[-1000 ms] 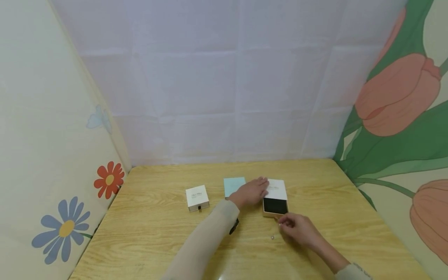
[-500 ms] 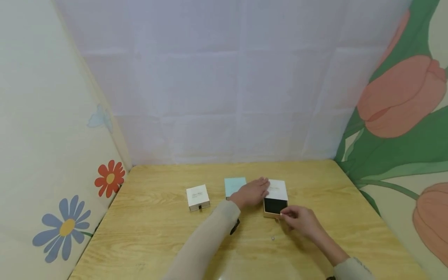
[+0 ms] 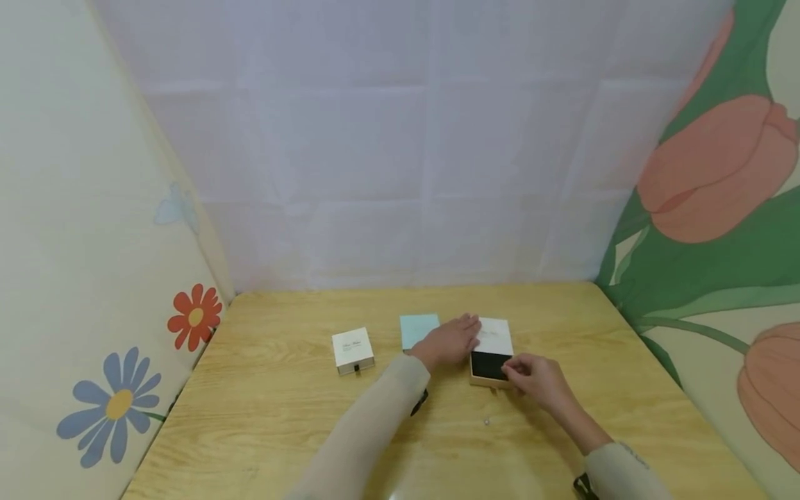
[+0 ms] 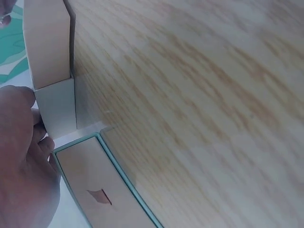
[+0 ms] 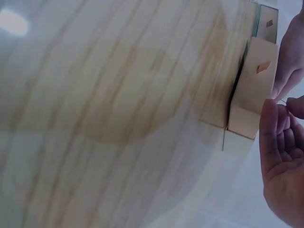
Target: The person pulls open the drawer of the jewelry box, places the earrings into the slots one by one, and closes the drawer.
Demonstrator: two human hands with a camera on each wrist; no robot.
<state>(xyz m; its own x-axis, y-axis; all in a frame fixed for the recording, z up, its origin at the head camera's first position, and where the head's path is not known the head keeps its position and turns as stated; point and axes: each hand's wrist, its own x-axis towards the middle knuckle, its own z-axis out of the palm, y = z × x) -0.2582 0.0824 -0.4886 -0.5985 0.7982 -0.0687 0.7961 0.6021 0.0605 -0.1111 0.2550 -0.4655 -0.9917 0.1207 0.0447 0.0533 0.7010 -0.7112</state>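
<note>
On the table, a white-topped drawer box (image 3: 496,336) has its drawer pulled out toward me, with a black lining (image 3: 489,365) inside. My left hand (image 3: 451,342) rests on the left edge of its top, fingers extended. At the drawer's front right corner, my right hand (image 3: 536,378) pinches a small shiny piece (image 4: 4,20) between thumb and forefinger; its exact kind is too small to tell. The fingertips are right over the lining. Another tiny shiny piece (image 3: 487,421) lies on the table in front of the drawer. The drawer's front carries a short ribbon tab (image 5: 263,67).
A pale blue drawer box (image 3: 417,330) stands just left of the white-topped one, partly behind my left hand. Farther left sits a closed white box (image 3: 353,351) with a dark tab. A white cloth (image 3: 375,173) hangs behind the wooden table (image 3: 275,417).
My right hand has moved up and forward from in front of the drawer to over its front right corner. My left hand stays on the box.
</note>
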